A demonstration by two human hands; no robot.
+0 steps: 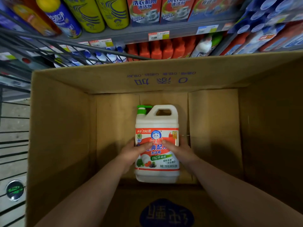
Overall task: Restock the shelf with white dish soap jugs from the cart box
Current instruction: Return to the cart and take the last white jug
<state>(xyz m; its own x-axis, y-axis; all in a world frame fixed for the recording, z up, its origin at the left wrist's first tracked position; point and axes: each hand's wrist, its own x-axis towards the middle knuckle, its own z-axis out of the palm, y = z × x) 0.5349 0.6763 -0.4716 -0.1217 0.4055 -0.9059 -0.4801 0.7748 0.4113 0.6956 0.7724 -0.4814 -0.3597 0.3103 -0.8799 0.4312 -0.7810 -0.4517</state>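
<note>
Head cam looks down into the cardboard box (60, 128); only one white dish soap jug (157, 122) in there, lying label-up on the bottom, so restocking looks nearly done; left hand (131, 151) and right hand (182, 149) each have a curled grip on its sides; long axis runs away from the person, green pump (142, 108) toward the shelf (180, 30).

Left hand (131, 153) and right hand (182, 150): fingers mostly hidden behind the jug (157, 126), thumbs covering part of its label. Fine print low on the label too small to read. Price tags (158, 36) blurred, illegible. Spray cans (113, 12) cut by top edge. Box (62, 128) near flap and right wall run out of frame.
</note>
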